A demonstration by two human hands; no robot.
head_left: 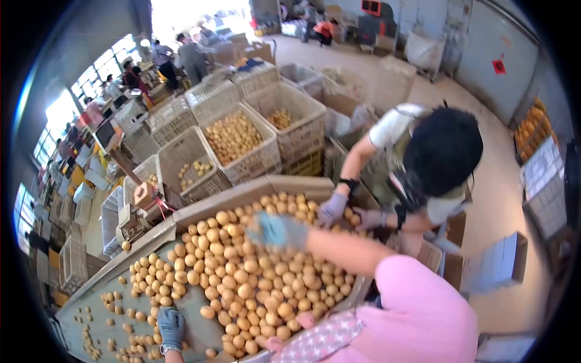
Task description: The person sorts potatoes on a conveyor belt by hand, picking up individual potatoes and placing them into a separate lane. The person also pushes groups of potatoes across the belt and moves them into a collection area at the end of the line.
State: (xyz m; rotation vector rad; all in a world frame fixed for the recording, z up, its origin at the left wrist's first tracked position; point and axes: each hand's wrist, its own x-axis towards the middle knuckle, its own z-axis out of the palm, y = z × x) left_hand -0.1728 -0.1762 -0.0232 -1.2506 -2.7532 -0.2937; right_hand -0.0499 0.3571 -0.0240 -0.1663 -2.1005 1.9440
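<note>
A big heap of round, yellow-brown fruits (pixel 242 272) covers much of a long sorting table (pixel 203 327). My right hand (pixel 281 231), in a light blue glove, reaches over the far part of the heap. Motion blurs its fingers, so I cannot make out whether it holds a fruit. Low on the left, my left hand (pixel 171 327), in a grey-blue glove, lies on the table with its fingers stretched out. Loose fruits are beside it, and nothing shows in its grasp.
Across the table a person in a black cap (pixel 445 151) has gloved hands at the heap's right end. Behind the raised table edge (pixel 275 184) stand crates, one full of fruit (pixel 235 138). Cartons (pixel 495 263) are at right; several people work farther back.
</note>
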